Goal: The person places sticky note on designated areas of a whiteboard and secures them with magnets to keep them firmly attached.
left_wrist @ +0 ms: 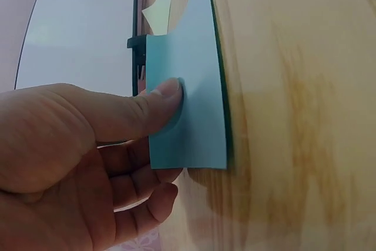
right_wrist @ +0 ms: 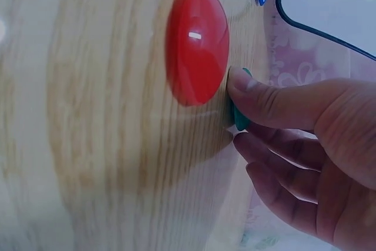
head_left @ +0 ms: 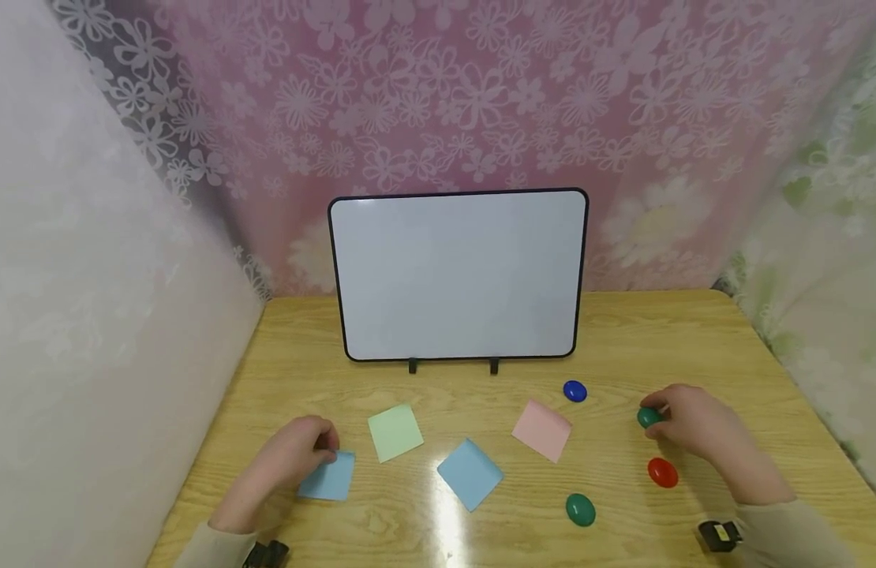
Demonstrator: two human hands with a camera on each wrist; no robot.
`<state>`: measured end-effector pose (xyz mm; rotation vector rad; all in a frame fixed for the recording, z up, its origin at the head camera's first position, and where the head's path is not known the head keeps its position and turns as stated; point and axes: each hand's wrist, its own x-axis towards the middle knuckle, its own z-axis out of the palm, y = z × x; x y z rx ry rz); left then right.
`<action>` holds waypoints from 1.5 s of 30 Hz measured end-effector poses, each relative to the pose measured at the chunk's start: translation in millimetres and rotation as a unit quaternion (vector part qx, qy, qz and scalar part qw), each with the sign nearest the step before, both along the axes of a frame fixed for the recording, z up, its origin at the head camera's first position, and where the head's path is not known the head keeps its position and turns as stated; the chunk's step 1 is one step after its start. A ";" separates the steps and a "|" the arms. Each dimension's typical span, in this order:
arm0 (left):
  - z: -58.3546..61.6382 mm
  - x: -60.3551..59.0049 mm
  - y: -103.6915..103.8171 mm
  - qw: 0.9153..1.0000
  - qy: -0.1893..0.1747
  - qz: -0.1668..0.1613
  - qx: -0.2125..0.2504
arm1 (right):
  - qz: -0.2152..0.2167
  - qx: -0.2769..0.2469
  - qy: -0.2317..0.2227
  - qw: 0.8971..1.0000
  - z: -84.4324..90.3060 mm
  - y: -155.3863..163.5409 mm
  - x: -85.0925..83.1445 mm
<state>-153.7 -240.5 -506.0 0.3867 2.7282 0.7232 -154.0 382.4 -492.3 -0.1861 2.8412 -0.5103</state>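
My left hand [head_left: 296,451] pinches the top edge of a blue sticky note [head_left: 330,480] at the left of the table. In the left wrist view the thumb lies over the face of this blue note [left_wrist: 194,110], the other fingers behind it. On the right side, my right hand [head_left: 697,418] grips a round green magnet [head_left: 648,416] between thumb and fingers, close over the tabletop. The right wrist view shows that green magnet [right_wrist: 241,119] mostly hidden by the thumb. A red magnet [head_left: 663,472] lies just nearer to me than the right hand.
A blank whiteboard [head_left: 459,276] stands at the back on small black feet. Before it lie a green note [head_left: 395,432], another blue note [head_left: 469,474] and a pink note [head_left: 542,430]. A blue magnet [head_left: 575,391] and a second green magnet [head_left: 581,510] are on the table [head_left: 381,536].
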 end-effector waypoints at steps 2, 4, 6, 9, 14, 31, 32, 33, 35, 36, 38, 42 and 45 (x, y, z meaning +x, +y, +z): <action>0.4 -0.4 0.3 1.000 0.000 -0.001 0.005 | -0.006 0.002 -0.001 1.000 1.1 -0.4 -0.1; 1.0 -0.8 1.0 1.000 0.003 0.001 0.009 | -0.012 0.003 -0.002 1.000 1.8 -0.6 -0.3; 1.8 -1.3 1.5 1.000 0.011 0.000 0.016 | -0.015 0.004 -0.001 1.000 1.6 -0.5 -0.2; 2.7 -2.1 2.1 0.999 0.032 -0.002 0.029 | -0.017 0.001 -0.002 1.000 0.6 -0.8 0.4; 3.2 -3.2 2.5 0.997 0.062 -0.005 0.044 | -0.018 -0.004 -0.003 1.000 -2.1 -0.9 2.9; 7.0 -2.2 3.9 0.989 0.095 0.047 0.104 | -0.022 -0.006 -0.001 1.000 -3.9 -0.9 4.6; 7.0 -2.1 4.0 0.988 0.091 0.051 0.112 | -0.023 -0.006 0.000 1.000 -4.2 -0.8 4.9; 6.8 -2.2 4.2 0.988 0.086 0.058 0.118 | -0.022 -0.007 0.001 1.000 -4.2 -0.8 5.2; 6.3 -2.3 4.4 0.986 0.073 0.073 0.128 | -0.020 -0.008 0.003 1.000 -4.1 -0.7 5.4; 6.2 -2.5 4.5 0.986 0.065 0.080 0.133 | -0.019 -0.009 0.005 1.000 -3.9 -0.6 5.4; 6.1 -3.2 4.4 0.985 0.052 0.091 0.138 | -0.019 -0.010 0.008 1.000 -3.9 -0.7 5.7; 5.7 -1.9 3.9 0.984 0.046 0.103 0.139 | -0.018 -0.007 0.011 1.000 -4.1 -0.8 5.8; 5.2 -0.2 3.3 0.984 0.056 0.105 0.134 | -0.014 -0.006 0.011 1.000 -5.2 -0.3 6.0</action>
